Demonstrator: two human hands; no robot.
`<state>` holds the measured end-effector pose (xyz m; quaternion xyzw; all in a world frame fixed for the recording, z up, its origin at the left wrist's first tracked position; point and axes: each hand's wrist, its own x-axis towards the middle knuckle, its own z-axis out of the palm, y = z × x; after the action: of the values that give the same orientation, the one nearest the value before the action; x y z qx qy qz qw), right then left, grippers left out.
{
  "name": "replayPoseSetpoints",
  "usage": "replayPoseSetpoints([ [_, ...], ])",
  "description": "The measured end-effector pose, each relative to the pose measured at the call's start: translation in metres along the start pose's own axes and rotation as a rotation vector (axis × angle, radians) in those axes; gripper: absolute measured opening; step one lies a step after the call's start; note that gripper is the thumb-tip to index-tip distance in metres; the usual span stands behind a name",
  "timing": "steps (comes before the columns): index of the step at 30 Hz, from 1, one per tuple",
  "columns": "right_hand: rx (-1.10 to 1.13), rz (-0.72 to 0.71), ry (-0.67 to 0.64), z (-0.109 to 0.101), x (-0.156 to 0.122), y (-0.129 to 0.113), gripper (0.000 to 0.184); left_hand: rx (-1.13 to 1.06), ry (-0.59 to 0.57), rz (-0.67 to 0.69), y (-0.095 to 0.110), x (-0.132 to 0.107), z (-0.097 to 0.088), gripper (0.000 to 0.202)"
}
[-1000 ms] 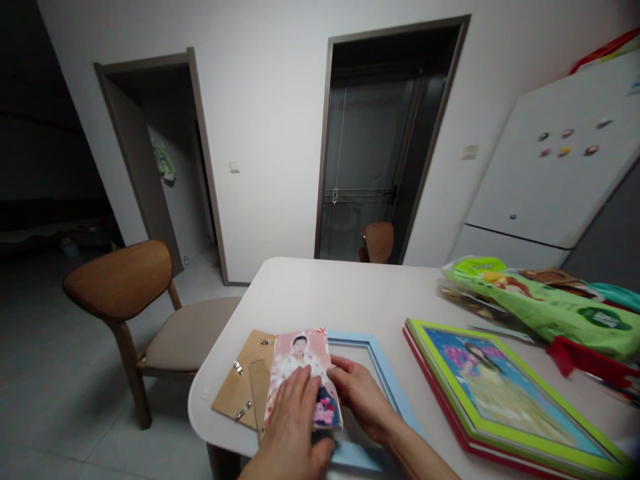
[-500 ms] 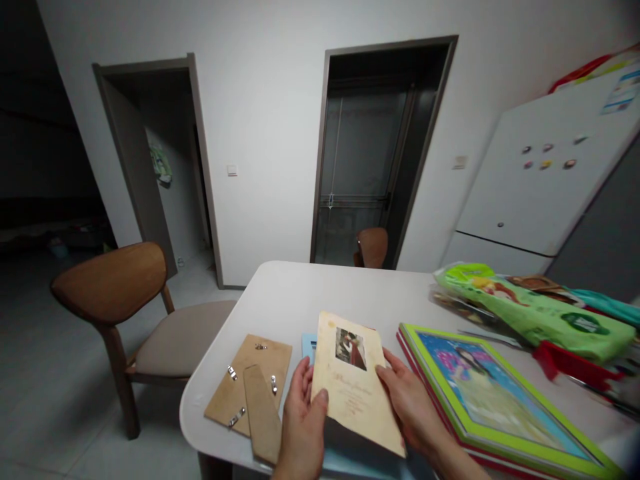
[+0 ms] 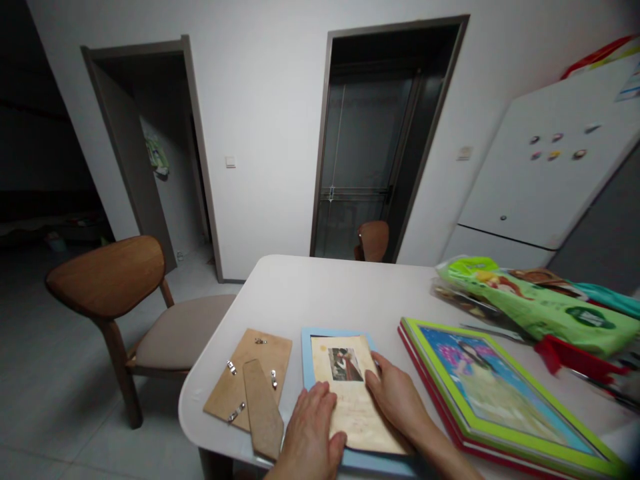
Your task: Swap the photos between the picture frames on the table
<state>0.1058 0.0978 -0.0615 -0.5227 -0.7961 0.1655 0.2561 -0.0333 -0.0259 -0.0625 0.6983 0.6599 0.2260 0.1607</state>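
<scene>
A cream printed card (image 3: 353, 404) with a small photo and faint lettering lies over a light blue picture frame (image 3: 308, 357), whose border shows around it. My left hand (image 3: 311, 427) rests on the card's left side, fingers stretched out. On the opposite edge, my right hand (image 3: 397, 398) pinches the card, thumb on top, its other fingers partly hidden. To the left sits a brown frame back (image 3: 235, 380) with metal clips and a stand leg (image 3: 263, 417).
At right, a green-edged picture frame (image 3: 493, 393) lies on a red one. Behind it are a green packet (image 3: 560, 310) and a red object (image 3: 570, 360). A wooden chair (image 3: 115, 280) stands left of the white table (image 3: 300, 287).
The card has come down from a raised, tilted position onto the blue frame. My left hand has gone from gripping its edge to lying flat on it.
</scene>
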Motion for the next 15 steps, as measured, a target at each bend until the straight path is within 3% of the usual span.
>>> replayPoseSetpoints([
  [6,-0.21,-0.022,0.056,0.009,-0.002,0.005,0.042,0.065,0.045,-0.037,0.005,0.006,-0.007,0.041],
  [10,-0.108,-0.041,0.002,0.003,-0.004,0.003,0.045,0.125,0.076,-0.032,0.004,0.014,-0.003,0.037],
  [15,0.051,-0.186,-0.151,-0.009,-0.019,0.004,0.047,0.14,0.062,-0.019,0.005,0.018,-0.008,0.033],
])
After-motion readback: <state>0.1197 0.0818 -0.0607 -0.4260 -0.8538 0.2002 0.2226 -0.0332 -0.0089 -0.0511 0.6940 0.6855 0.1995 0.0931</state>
